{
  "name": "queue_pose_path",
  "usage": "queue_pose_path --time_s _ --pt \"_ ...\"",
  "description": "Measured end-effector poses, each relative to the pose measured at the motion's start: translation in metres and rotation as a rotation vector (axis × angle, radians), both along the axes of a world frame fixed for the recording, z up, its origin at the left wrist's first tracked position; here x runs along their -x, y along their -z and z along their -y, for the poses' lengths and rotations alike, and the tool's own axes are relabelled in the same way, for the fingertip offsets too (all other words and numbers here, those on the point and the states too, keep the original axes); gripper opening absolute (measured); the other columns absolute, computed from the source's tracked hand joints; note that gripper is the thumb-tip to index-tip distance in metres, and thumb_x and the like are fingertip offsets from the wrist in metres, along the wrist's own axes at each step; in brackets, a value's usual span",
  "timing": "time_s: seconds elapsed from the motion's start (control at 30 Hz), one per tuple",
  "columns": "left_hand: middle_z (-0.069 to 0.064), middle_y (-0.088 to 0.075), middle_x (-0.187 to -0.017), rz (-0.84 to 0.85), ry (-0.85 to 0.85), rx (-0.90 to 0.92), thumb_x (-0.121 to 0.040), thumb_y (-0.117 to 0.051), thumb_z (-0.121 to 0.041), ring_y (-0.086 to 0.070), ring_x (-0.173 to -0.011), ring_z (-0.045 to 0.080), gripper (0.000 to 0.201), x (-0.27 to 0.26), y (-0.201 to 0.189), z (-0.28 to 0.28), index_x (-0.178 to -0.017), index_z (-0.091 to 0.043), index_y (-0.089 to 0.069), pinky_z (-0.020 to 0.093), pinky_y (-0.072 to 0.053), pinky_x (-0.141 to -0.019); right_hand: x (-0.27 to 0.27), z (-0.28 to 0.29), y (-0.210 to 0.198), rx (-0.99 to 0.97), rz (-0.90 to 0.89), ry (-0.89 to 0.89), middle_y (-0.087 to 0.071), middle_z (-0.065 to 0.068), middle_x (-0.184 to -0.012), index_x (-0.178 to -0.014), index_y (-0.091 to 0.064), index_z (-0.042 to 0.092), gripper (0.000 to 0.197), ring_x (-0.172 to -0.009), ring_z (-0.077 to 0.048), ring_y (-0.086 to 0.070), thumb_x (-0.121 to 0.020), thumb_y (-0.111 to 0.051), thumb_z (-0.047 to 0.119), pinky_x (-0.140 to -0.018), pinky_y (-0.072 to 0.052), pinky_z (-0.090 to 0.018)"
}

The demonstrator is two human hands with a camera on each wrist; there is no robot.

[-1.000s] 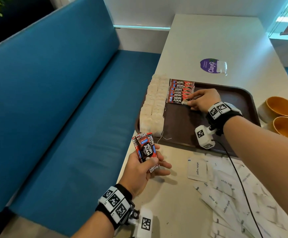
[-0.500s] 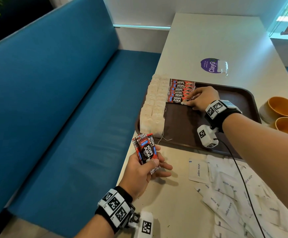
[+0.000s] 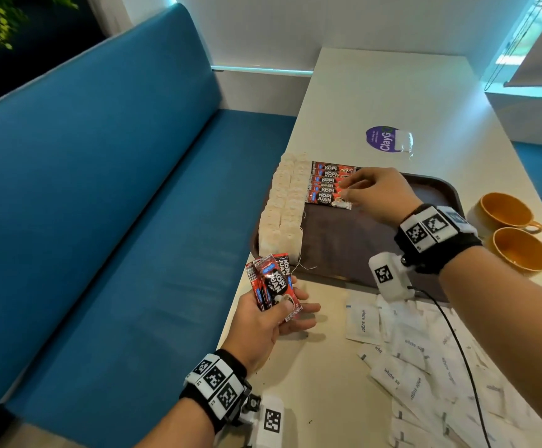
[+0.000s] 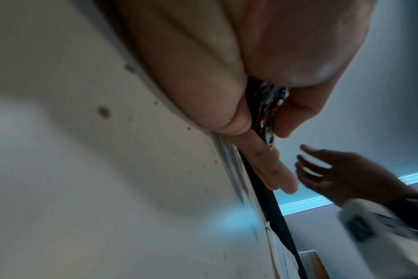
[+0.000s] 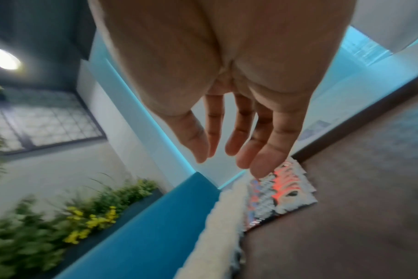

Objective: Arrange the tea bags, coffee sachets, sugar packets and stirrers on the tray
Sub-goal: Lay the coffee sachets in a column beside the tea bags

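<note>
Sachets [image 3: 272,286] upright in left hand [image 3: 264,324]; right hand [image 3: 376,195] loosely spread, empty.

On my bench [image 3: 392,92] the tray [image 3: 437,189] lies ahead. The tea bags [image 3: 284,205] run in 2 rows along its left edge, with the coffee sachets [image 3: 326,185] lying just right of them at the far end. The sugar packets [image 3: 424,367] lie on the bench nearer me than the tray, and 2 cups [image 3: 509,234] sit right of it.
</note>
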State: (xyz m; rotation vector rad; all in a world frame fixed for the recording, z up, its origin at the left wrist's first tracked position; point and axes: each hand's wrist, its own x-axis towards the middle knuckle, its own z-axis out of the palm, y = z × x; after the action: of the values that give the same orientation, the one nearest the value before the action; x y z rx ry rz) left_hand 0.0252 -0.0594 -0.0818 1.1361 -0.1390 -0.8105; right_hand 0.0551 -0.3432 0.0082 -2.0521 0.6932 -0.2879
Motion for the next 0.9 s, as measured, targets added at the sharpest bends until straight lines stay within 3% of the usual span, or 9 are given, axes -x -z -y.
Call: queue_pose_path --time_s 0.1,0.23,0.33,0.47,0.63,0.73,0.83,0.9 --pt "0.019 -0.076 -0.110 0.023 0.039 -0.027 -0.091 -0.066 -0.011 -0.068 -0.106 0.053 0.022 0.001 -0.003 0.000 -0.098 -0.025 -0.080 0.061 -0.056 -0.088 0.033 -0.036 -0.020 -0.112 0.099 -0.085 -0.068 -0.001 -0.078 -0.093 -0.075 0.018 0.009 -0.073 -0.020 -0.064 -0.088 -0.076 0.011 -0.075 -0.056 -0.038" --pt "0.027 -0.073 -0.109 -0.065 0.044 0.042 -0.096 -0.059 0.010 -0.072 -0.098 0.049 0.023 0.003 -0.008 -0.001 -0.099 -0.007 -0.075 0.046 -0.064 -0.063 0.074 -0.082 -0.008 -0.138 0.062 -0.189 -0.072 0.002 -0.088 -0.096 -0.075 0.026 0.016 -0.081 -0.018 -0.068 -0.085 -0.080 0.016 -0.075 -0.062 -0.041" --pt "0.030 -0.073 -0.102 -0.036 0.041 0.026 -0.092 -0.062 0.011 -0.072 -0.094 0.048 0.022 0.004 -0.007 -0.001 -0.095 -0.004 -0.078 0.044 -0.064 -0.064 0.093 -0.106 0.016 -0.225 -0.039 -0.173 -0.072 -0.003 -0.096 -0.104 -0.071 0.024 0.023 -0.083 -0.019 -0.071 -0.085 -0.081 0.017 -0.070 -0.064 -0.038" --pt "0.034 -0.071 -0.105 -0.024 0.017 -0.002 -0.087 -0.070 0.011 -0.073 -0.092 0.048 0.018 0.004 -0.005 -0.001 -0.103 0.005 -0.073 0.039 -0.065 -0.062 0.110 -0.122 0.040 -0.282 -0.106 -0.163 -0.076 -0.002 -0.090 -0.100 -0.074 0.021 0.016 -0.072 -0.014 -0.071 -0.086 -0.082 0.021 -0.065 -0.060 -0.031" --pt "0.032 -0.072 -0.102 -0.005 0.025 -0.018 -0.079 -0.082 0.001 -0.073 -0.087 0.045 0.024 0.004 -0.005 -0.001 -0.102 0.000 -0.075 0.036 -0.064 -0.059 0.119 -0.125 0.042 -0.345 -0.057 -0.144 -0.077 -0.005 -0.081 -0.088 -0.074 0.011 0.007 -0.071 -0.014 -0.071 -0.087 -0.080 0.014 -0.064 -0.058 -0.028" --pt "0.025 -0.075 -0.094 0.001 0.038 -0.055 -0.078 -0.086 -0.015 -0.070 -0.089 0.046 0.028 0.003 -0.003 -0.001 -0.103 -0.009 -0.074 0.039 -0.061 -0.062 0.118 -0.121 0.038 -0.525 0.032 -0.021 -0.073 -0.016 -0.080 -0.090 -0.068 -0.001 0.009 -0.070 -0.023 -0.069 -0.088 -0.076 0.003 -0.067 -0.059 -0.037" --pt "0.020 -0.070 -0.089 -0.047 -0.007 -0.010 -0.088 -0.079 -0.028 -0.070 -0.086 0.049 0.042 0.002 -0.002 0.000 -0.112 0.002 -0.063 0.043 -0.062 -0.060 0.120 -0.114 0.029 -0.612 0.086 0.041 -0.071 -0.024 -0.085 -0.096 -0.069 -0.006 0.006 -0.069 -0.031 -0.068 -0.091 -0.070 -0.002 -0.067 -0.061 -0.044" --pt "0.021 -0.067 -0.089 -0.071 -0.036 0.027 -0.092 -0.069 -0.029 -0.071 -0.079 0.047 0.042 0.002 -0.004 0.000 -0.113 0.006 -0.062 0.042 -0.063 -0.058 0.124 -0.109 0.025 -0.602 0.077 0.030 -0.073 -0.023 -0.086 -0.098 -0.072 -0.004 0.008 -0.065 -0.031 -0.066 -0.093 -0.067 -0.002 -0.059 -0.061 -0.039"
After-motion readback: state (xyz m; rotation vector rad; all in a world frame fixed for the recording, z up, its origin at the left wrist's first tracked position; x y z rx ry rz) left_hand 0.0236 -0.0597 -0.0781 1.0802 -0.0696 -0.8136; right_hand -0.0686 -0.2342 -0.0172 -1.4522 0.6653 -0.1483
